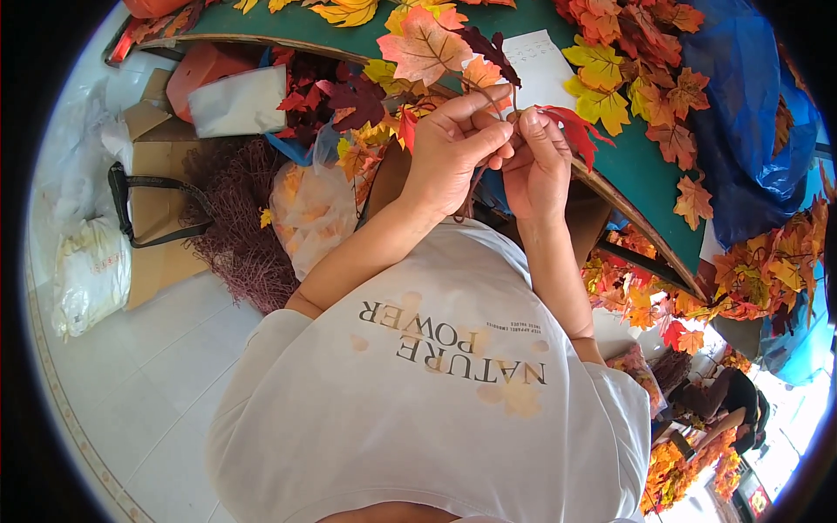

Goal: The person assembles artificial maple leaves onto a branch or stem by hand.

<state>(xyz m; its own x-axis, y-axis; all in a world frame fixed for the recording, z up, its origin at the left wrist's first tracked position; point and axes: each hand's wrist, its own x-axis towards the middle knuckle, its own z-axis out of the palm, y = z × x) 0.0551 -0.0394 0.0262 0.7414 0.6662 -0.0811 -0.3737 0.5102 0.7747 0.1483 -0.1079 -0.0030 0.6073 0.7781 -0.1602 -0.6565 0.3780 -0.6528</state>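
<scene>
My left hand (pixel 453 152) is closed in a pinch on the thin brown stem of an artificial maple leaf garland. A pale orange-pink maple leaf (pixel 425 48) and a dark maroon leaf (pixel 488 52) stand up from the stem above my fingers. Right beside it, my right hand (pixel 534 161) pinches the same stem, thumb against fingertips. From that side a red leaf (pixel 577 131) sticks out to the right. My fingers partly hide where stem and leaves join. Both hands are held over the near edge of a green-topped table (pixel 649 174).
White paper (pixel 539 70) lies on the table among yellow and orange leaf sprays (pixel 602 87). Blue plastic sheeting (pixel 741 131) hangs at right. At left stand a cardboard box (pixel 166 253), a purple-brown mesh heap (pixel 240 218) and a leaf-filled bag (pixel 309 209). Another person (pixel 732 401) is far right.
</scene>
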